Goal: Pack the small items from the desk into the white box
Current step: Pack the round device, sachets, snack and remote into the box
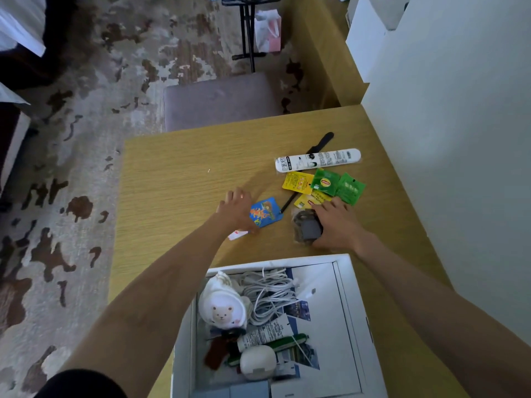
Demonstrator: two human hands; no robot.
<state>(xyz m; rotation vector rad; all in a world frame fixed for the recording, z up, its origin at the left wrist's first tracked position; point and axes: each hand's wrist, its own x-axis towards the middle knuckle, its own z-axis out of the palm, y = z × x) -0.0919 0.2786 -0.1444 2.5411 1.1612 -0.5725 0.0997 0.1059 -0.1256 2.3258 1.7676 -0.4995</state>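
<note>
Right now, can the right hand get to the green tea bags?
Probably yes. The right hand rests on a dark packet just below the green tea bags, and nothing lies over them.

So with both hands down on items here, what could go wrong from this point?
The left hand covers a blue card and a white slip together; the slip might get left behind. The right hand could nudge the tea sachets while lifting the dark bagged item.

Two green sachets (pixel 325 181) (pixel 350 188), two yellow sachets (pixel 296 182) (pixel 313 200), one blue card (pixel 265 211).
</note>
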